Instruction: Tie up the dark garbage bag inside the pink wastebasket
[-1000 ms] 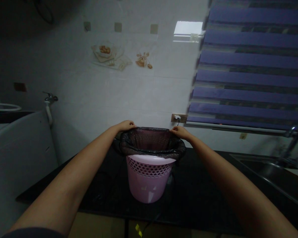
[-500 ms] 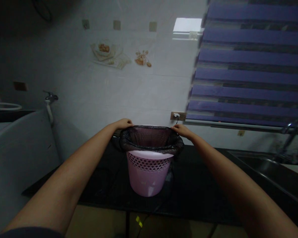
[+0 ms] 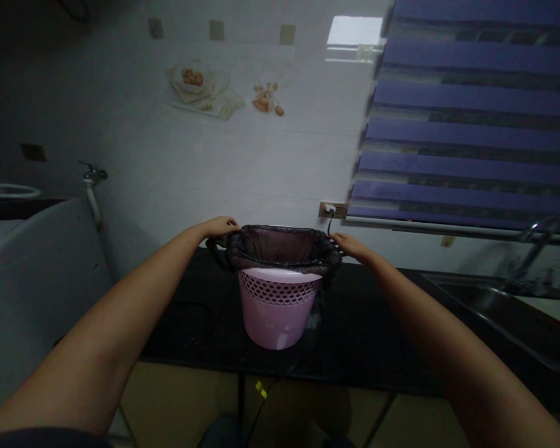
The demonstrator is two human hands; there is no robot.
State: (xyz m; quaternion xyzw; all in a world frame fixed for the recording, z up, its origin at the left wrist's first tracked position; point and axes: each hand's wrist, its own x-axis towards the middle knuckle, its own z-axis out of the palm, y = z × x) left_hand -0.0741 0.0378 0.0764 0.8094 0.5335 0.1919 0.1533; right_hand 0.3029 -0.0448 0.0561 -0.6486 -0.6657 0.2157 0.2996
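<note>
A pink trash bin [image 3: 277,317] with a lattice band below its rim stands upright on the dark countertop. A thin black trash bag [image 3: 284,267] lines it, with its edge folded down over the rim. My left hand [image 3: 220,228] is closed at the bag's left edge, where a loose fold of black plastic hangs beneath the fingers. At the right edge, my right hand [image 3: 350,245] pinches the bag, with some plastic strands showing by the fingers. The far side of the rim is mostly covered by the bag.
A sink [image 3: 494,305] with a faucet [image 3: 534,249] lies to the right. On the left stands a pale washing machine [image 3: 32,267] below a wall tap [image 3: 92,174]. A plugged-in socket [image 3: 332,210] is on the tiled wall behind. A cord with a yellow tag [image 3: 261,390] hangs at the counter's front.
Both hands have moved slightly outward from the bin's back rim, pulling the bag's edges to the sides. The view has tilted down a little.
</note>
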